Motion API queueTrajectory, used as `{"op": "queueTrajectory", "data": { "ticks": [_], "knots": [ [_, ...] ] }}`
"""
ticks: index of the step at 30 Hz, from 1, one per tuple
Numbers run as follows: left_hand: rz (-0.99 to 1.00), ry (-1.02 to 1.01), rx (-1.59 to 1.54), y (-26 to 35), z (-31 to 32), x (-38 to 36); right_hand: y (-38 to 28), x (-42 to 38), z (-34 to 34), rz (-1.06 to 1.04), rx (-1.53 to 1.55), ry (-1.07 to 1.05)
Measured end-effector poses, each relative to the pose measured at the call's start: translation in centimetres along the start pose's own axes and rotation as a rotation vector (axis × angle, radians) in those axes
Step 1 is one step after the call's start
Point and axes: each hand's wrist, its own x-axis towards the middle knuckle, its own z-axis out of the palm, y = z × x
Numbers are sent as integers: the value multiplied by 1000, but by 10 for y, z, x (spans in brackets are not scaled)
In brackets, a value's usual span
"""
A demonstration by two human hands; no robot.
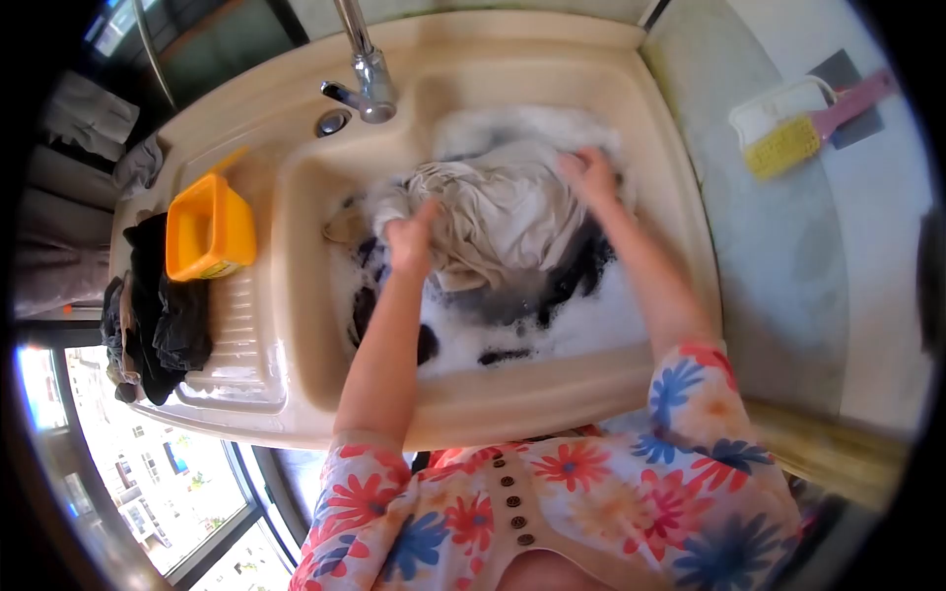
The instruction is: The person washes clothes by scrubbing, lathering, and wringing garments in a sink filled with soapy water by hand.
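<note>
A wet, light beige cloth garment (pixel 512 202) lies bunched in the soapy water of the beige sink (pixel 305 325). My left hand (pixel 410 236) grips its left side, fingers curled into the fabric and partly hidden by it. At the upper right of the garment, my right hand (pixel 588 175) is closed on its edge, a little blurred. Dark cloth (pixel 581 271) shows under and around the garment, partly covered by white suds (pixel 591 335).
A chrome faucet (pixel 371 84) rises behind the sink. On the ribbed drainboard (pixel 236 345) at left stand a yellow plastic container (pixel 212 229) and a pile of dark clothes (pixel 163 305). A yellow-bristled brush (pixel 788 143) with a purple handle hangs at the right wall.
</note>
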Motion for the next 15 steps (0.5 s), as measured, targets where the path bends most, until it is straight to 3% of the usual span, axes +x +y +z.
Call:
{"op": "queueTrajectory", "data": {
  "ticks": [1,2,3,5,6,7,8,10,11,12,13,14,15],
  "knots": [
    [33,-9,413,-12,9,0,-20,-31,14,-115,-383,-47],
    [62,-18,831,-21,15,0,-27,-52,26,4,-470,-295],
    [63,-70,718,-25,16,-2,-21,-69,40,18,-367,-380],
    [59,-178,490,-33,18,-4,-42,-59,5,-149,-578,-814],
    [16,-216,133,-27,13,-3,-17,-45,1,-75,-555,-640],
    [-87,-217,19,-21,11,-4,6,-32,1,-7,-530,-470],
    [-191,-217,-96,-14,9,-6,4,-31,-2,125,-202,-258],
    [-354,-279,-381,9,22,-25,-57,-46,11,53,142,-259],
    [-372,-315,-444,7,26,-24,-92,-65,15,235,315,-416],
    [-392,-349,-504,1,27,-20,-104,-87,39,-266,51,-273],
    [-413,-382,-559,-8,25,-14,-144,-110,34,-479,15,-252],
    [-578,-1239,-964,-44,5,20,-167,-132,32,-598,25,-232],
    [-315,-828,-829,-33,14,-5,-179,-143,35,-720,34,-210]
  ]
}}
